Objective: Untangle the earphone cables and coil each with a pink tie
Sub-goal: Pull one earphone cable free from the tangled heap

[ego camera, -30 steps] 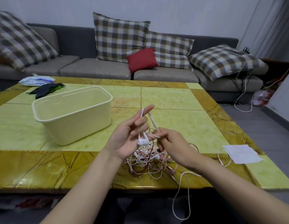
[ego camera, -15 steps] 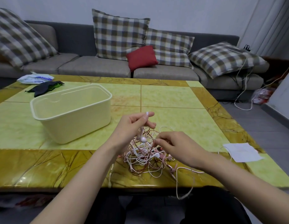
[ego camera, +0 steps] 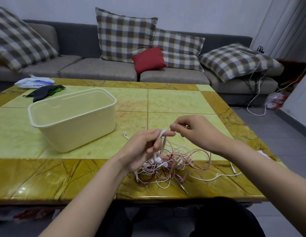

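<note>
Pinching one white earphone cable (ego camera: 162, 133) up high, the left hand (ego camera: 145, 147) and right hand (ego camera: 198, 130) nearly touch, and the cable drops straight down into the tangle (ego camera: 176, 163) under the left hand.

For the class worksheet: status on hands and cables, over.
Left hand, right hand both pinch one white cable. Tangle heaped on table, uncoiled. Tub apart, left.

You see one tub (ego camera: 76, 127) on one table (ego camera: 179, 101). Your hands: two, left hand (ego camera: 142, 149) and right hand (ego camera: 195, 132), both right of tub. One cable pile (ego camera: 174, 161) right of tub. Behind tub: one sofa (ego camera: 100, 71), four checked pillows (ego camera: 124, 35), one red pillow (ego camera: 149, 59), one white bag (ego camera: 35, 82), one dark cloth (ego camera: 44, 92).
</note>
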A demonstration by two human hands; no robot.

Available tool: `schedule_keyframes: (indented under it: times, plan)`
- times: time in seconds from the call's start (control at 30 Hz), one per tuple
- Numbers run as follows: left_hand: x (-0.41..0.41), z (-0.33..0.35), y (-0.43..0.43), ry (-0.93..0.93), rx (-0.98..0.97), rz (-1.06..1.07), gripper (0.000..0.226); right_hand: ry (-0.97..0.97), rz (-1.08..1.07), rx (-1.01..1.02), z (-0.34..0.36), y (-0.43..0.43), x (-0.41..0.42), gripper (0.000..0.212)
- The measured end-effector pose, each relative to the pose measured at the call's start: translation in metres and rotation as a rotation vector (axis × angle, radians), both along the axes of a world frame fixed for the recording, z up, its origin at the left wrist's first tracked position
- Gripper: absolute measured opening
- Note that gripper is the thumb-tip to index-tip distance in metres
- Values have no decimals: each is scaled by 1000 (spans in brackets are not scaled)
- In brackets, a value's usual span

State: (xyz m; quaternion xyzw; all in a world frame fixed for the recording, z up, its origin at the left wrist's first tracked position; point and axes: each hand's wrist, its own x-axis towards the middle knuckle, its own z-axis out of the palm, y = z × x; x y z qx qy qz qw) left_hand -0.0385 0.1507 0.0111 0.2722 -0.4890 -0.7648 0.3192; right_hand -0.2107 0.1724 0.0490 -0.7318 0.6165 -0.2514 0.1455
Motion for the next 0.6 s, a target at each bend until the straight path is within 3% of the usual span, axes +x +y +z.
schedule_keyframes:
  times: [0.23,0.37,0.47,0.6]
  plan:
    - [0,-6,-6,281,204,109,35,-110,-23,103,-25,4,1,29]
    - [1,1,-9,411,216,169,33,-202,7,176,-37,12,8,32]
    - [2,11,-11,414,145,245,28,-244,34,201,-44,17,12,30]
    - [3,15,-11,235,-77,300,26,-189,76,223,-46,22,17,29]
